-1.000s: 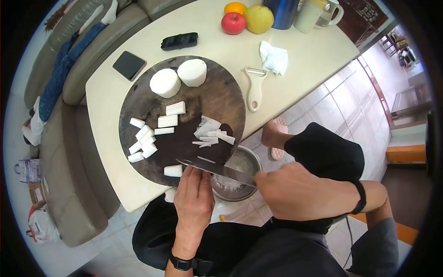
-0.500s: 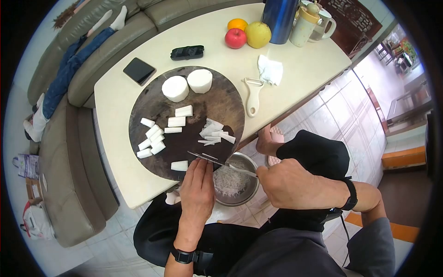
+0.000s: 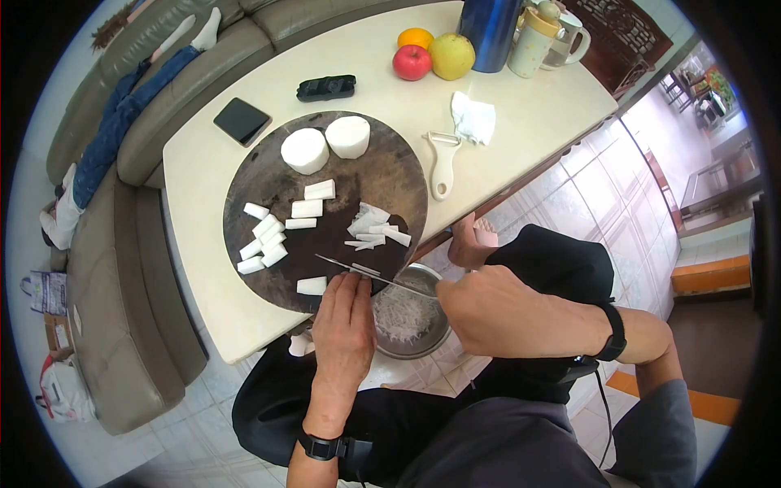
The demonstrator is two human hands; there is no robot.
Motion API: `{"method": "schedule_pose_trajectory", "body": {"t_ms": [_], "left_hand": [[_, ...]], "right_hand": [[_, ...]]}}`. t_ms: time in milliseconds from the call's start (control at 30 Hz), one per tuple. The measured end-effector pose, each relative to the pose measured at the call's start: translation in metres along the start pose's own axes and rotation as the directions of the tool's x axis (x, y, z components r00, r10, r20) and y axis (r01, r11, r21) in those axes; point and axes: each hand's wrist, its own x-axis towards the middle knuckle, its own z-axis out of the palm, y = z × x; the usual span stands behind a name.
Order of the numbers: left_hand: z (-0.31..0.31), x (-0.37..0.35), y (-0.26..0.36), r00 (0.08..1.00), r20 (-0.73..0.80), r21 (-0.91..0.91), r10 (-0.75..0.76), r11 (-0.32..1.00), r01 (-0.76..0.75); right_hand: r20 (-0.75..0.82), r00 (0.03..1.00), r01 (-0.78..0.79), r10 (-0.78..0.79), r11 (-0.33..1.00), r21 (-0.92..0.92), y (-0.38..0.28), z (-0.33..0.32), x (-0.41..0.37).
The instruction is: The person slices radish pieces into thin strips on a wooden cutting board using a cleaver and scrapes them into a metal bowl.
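My right hand point(image 3: 486, 313) is closed around the handle of a knife point(image 3: 382, 279), its thin blade slanting across the near edge of a round, dark wooden chopping board point(image 3: 272, 191). Against the blade, my left hand point(image 3: 346, 317) presses its fingertips on a white radish piece, mostly hidden under them. A thin white strip point(image 3: 368, 269) shows just beyond the blade. Close to my left fingers lies a radish block point(image 3: 311, 286). Thin slices point(image 3: 381, 228) are heaped at the board's right, cut blocks point(image 3: 265, 229) at its left, and two thick rounds point(image 3: 305, 151) at the back.
Below the board's edge, a metal bowl point(image 3: 446, 329) holds white shreds. A peeler point(image 3: 442, 167), crumpled tissue point(image 3: 473, 119), phone point(image 3: 242, 121), black pouch point(image 3: 326, 88), fruit point(image 3: 451, 56) and a blue flask point(image 3: 490, 32) are on the table point(image 3: 195, 305). Another person's legs point(image 3: 122, 122) rest on the sofa.
The knife and my right hand have shifted slightly left, with the blade tip reaching farther over the board. My left hand stays by the blade. The whole view has drifted a little.
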Motion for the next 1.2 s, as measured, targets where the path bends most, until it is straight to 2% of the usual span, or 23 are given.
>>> {"method": "schedule_pose_trajectory", "body": {"t_ms": [100,167,500,600,800,867,1000,1067,1200], "left_hand": [[0.001,-0.001,-0.001,1.0,-0.005,-0.002,0.007,1.0,-0.007],[0.001,0.0,-0.001,1.0,-0.008,-0.004,0.011,1.0,-0.011],[0.002,-0.002,-0.001,1.0,-0.009,0.014,-0.006,1.0,0.006],[0.003,-0.003,-0.002,1.0,-0.012,0.029,-0.003,1.0,0.003],[0.004,-0.005,-0.002,1.0,-0.01,0.019,0.0,1.0,0.0],[0.005,-0.006,-0.003,1.0,0.001,0.016,-0.019,1.0,0.019],[0.003,-0.004,-0.002,1.0,-0.029,0.018,-0.005,1.0,0.005],[0.004,-0.003,-0.002,0.999,-0.035,0.015,0.001,1.0,0.0],[0.003,-0.003,-0.002,0.999,-0.032,0.011,0.003,1.0,-0.002]], "right_hand": [[-0.024,1.0,0.009,-0.009,1.0,0.012,-0.002,-0.002,0.007],[-0.012,0.998,-0.054,0.055,0.997,0.052,0.0,-0.002,0.007],[-0.016,1.0,-0.023,0.024,0.999,0.048,-0.004,-0.003,-0.009],[0.014,0.997,-0.072,0.072,0.997,0.008,-0.007,-0.001,-0.012],[0.043,0.999,-0.01,0.008,0.999,0.039,-0.012,0.003,-0.001],[-0.077,0.992,0.101,-0.1,0.995,0.004,-0.011,0.012,0.011],[-0.164,0.985,0.066,-0.056,0.996,0.052,-0.008,0.014,0.017],[-0.055,0.998,0.009,-0.005,0.998,0.067,-0.006,0.01,0.011],[0.015,1.0,-0.025,0.025,1.0,-0.006,-0.005,0.001,0.005]]}}
